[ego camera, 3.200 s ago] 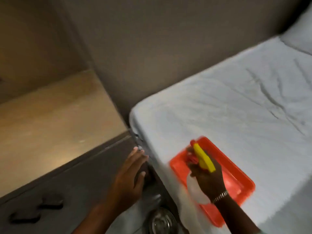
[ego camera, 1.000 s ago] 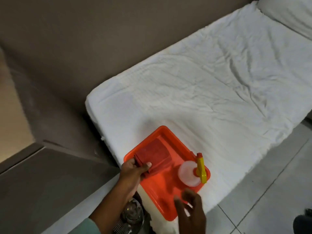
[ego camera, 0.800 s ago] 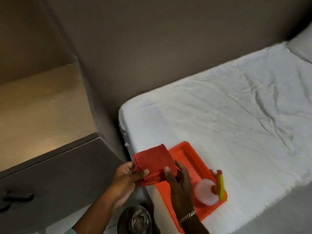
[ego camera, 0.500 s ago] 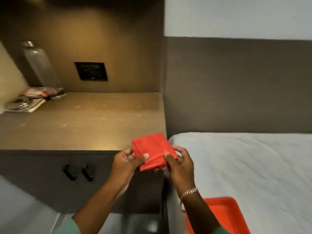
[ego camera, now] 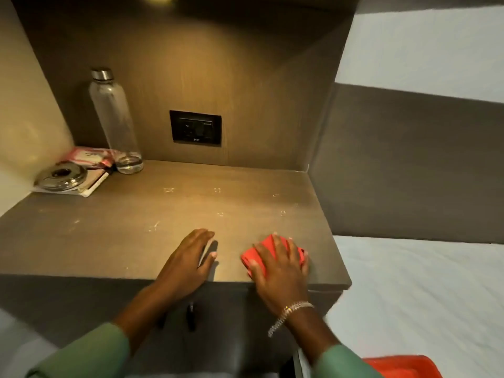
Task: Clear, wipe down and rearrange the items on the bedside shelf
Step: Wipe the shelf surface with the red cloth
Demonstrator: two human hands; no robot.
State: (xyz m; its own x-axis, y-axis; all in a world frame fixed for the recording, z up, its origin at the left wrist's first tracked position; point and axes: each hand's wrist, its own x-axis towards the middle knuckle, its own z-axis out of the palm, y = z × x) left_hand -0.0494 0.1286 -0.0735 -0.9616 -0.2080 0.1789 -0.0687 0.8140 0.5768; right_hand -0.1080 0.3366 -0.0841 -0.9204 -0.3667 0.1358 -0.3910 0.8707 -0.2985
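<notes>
The bedside shelf [ego camera: 169, 214] is a brown wooden top with pale specks on it. A folded red cloth [ego camera: 252, 256] lies near its front right corner, and my right hand [ego camera: 278, 266] presses flat on top of it, fingers spread. My left hand [ego camera: 188, 261] rests flat on the shelf's front edge to the left of the cloth, holding nothing. At the back left stand a clear glass bottle [ego camera: 114, 118] with a steel cap, a round steel lid [ego camera: 61, 174] on a notebook [ego camera: 91, 184], and a pink packet [ego camera: 90, 156].
A black wall socket [ego camera: 195, 127] sits in the back panel. Dark drawer handles [ego camera: 191, 315] show below the shelf. The white bed [ego camera: 425, 290] lies to the right, with a corner of the orange tray [ego camera: 401, 366] at the bottom right.
Both hands lifted the red cloth from the orange tray on the bed. Now the cloth lies on the shelf under my right hand, and my left hand has let go.
</notes>
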